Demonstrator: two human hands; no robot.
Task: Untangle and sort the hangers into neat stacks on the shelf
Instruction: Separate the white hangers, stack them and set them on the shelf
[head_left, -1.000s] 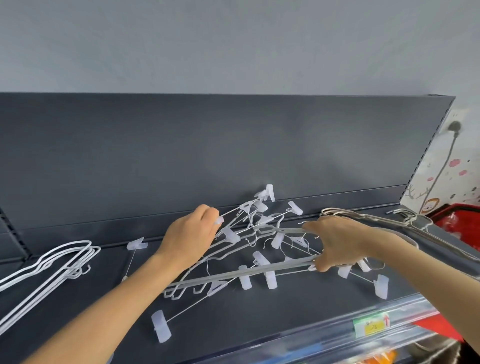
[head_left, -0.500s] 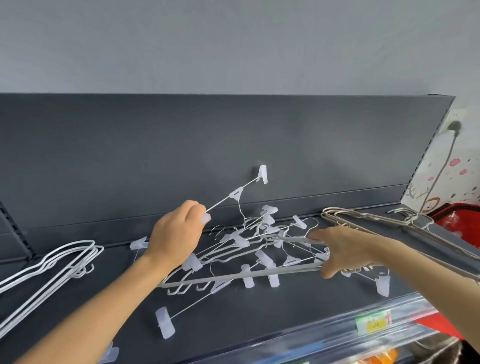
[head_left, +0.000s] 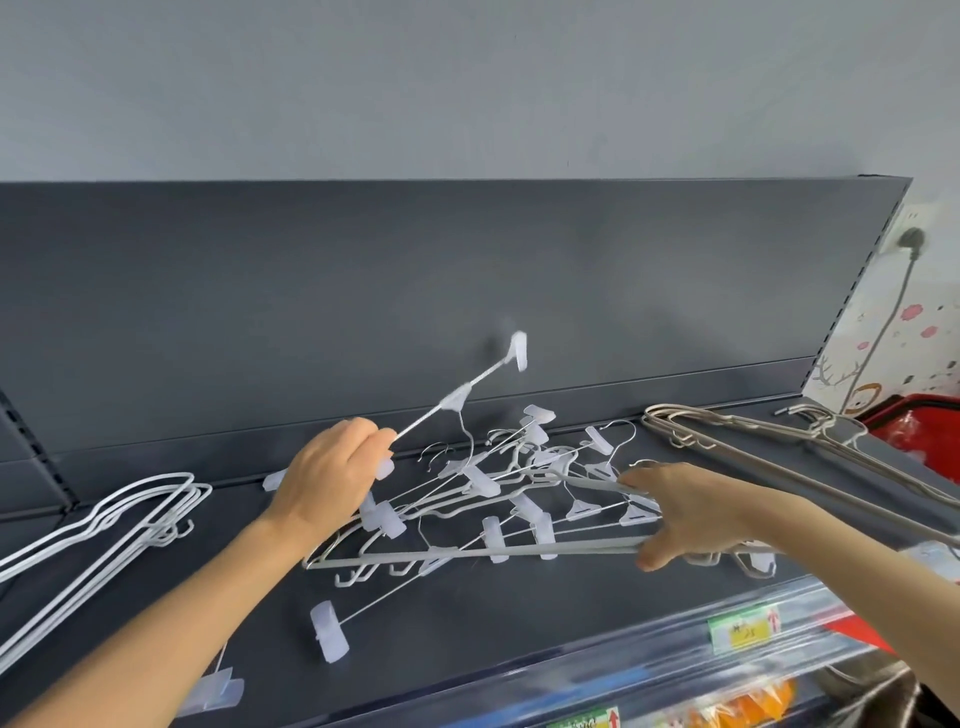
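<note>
Your left hand (head_left: 332, 478) has drawn one clip hanger (head_left: 457, 402) up out of the tangle (head_left: 498, 509) since a second ago. Its far clip now stands high against the back panel (head_left: 467, 260), though its hook still dips into the pile. Your fingers are curled round the wire rod near its lower clip. Your right hand (head_left: 691, 514) clamps the grey hanger (head_left: 467, 553) at its right end and pins the heap to the shelf (head_left: 519, 639).

Expect these hangers to be light and springy. The thin wire will likely flex, and the hooks and clips snag easily, so hold the rod rather than a clip and ease it out sideways, not with a jerk.

You have room above and toward the panel. White wire hangers (head_left: 104, 519) lie stacked to the left and metal hangers (head_left: 779, 457) to the right. A stray clip hanger (head_left: 330, 631) sits near the front edge, so mind sweeping it off.
</note>
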